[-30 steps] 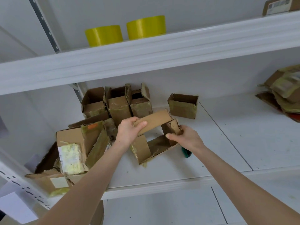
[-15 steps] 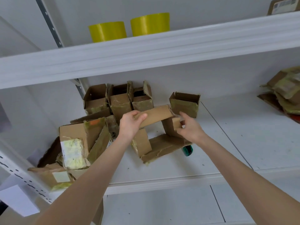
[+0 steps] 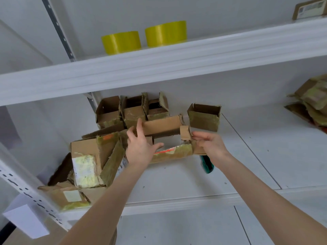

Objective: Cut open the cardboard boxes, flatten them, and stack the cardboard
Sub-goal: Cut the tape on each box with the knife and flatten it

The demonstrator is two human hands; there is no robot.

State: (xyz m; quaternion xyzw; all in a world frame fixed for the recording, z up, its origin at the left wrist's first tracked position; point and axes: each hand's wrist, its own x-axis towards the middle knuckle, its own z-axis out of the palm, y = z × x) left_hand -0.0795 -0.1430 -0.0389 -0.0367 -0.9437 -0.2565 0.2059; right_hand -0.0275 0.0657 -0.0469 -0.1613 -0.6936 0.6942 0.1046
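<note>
the cut-open box (image 3: pixel 164 127) hangs half-collapsed between both hands, just above the shelf (image 3: pixel 177 177). the left hand (image 3: pixel 139 149) lies spread on its left end, fingers straight against the top panel, thumb reaching along the taped lower panel. the right hand (image 3: pixel 211 145) pinches the folded flap at its right end. a green-handled tool (image 3: pixel 207 164) shows just under that hand; whether it is held, cannot tell. behind the grip stand three open boxes (image 3: pixel 134 112) and a single box (image 3: pixel 203 117). left of it, a heap of cardboard (image 3: pixel 88 161); bare shelf lies to the right and toward the front edge.
</note>
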